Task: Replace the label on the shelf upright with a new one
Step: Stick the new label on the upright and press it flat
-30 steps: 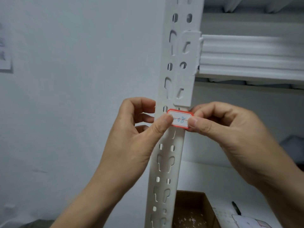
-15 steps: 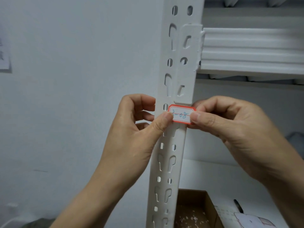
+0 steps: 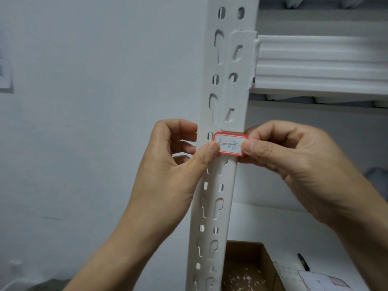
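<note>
A white perforated shelf upright (image 3: 222, 97) runs top to bottom through the middle of the view. A small white label (image 3: 230, 144) with a red border and blue handwriting lies flat against its front face, just below a bracket plate. My left hand (image 3: 170, 164) presses the label's left end with the thumb, its fingers curled behind the upright. My right hand (image 3: 294, 160) holds the label's right end with the thumb, its fingers wrapped round the upright's right edge.
A white shelf beam (image 3: 321, 64) joins the upright at upper right. Below, an open cardboard box (image 3: 249, 267) holds paper scraps. A black pen (image 3: 303, 262) and label sheets (image 3: 319, 280) lie on the lower shelf. A plain wall (image 3: 84, 101) fills the left.
The label sits slightly higher and straighter on the upright than before; both thumbs stay on its ends. The view has shifted a little.
</note>
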